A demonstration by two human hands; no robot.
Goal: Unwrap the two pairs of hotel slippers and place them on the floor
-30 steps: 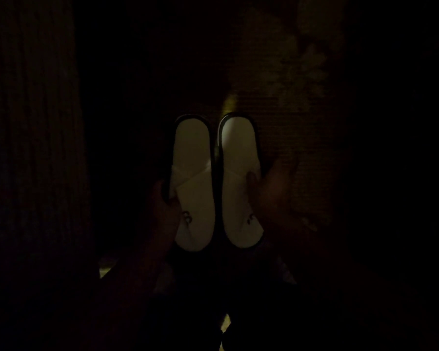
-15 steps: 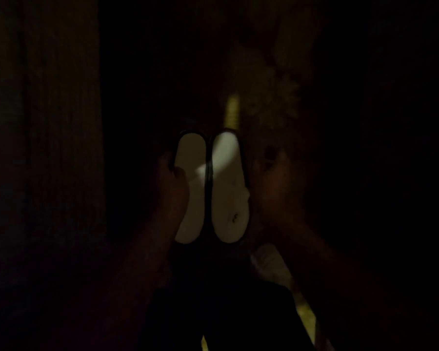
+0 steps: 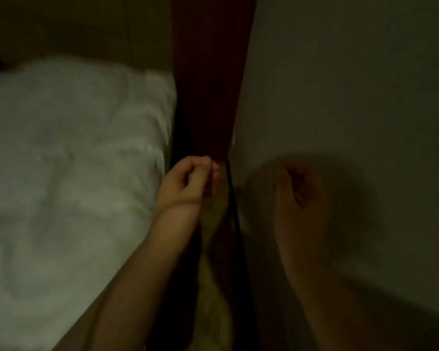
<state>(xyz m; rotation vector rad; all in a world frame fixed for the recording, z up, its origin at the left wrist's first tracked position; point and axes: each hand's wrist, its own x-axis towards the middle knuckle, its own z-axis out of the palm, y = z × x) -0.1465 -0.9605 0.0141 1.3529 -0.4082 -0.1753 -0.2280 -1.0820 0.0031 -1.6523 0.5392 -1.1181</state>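
Note:
No slippers show in the blurred, dim head view. My left hand (image 3: pixel 188 181) hangs over the narrow gap between the bed and the wall, fingers curled in loosely with nothing visible in them. My right hand (image 3: pixel 299 188) is in shadow in front of the wall, fingers also curled and nothing seen in it. Both forearms reach up from the bottom of the view.
A bed with white bedding (image 3: pixel 69 178) fills the left. A pale wall (image 3: pixel 352 102) fills the right. Between them runs a dark red strip (image 3: pixel 211 79) and a narrow band of patterned floor (image 3: pixel 213 300).
The view has swung up from the floor, where both hands held a white pair of slippers side by side. The slippers are out of view and both hands are lifted, holding nothing.

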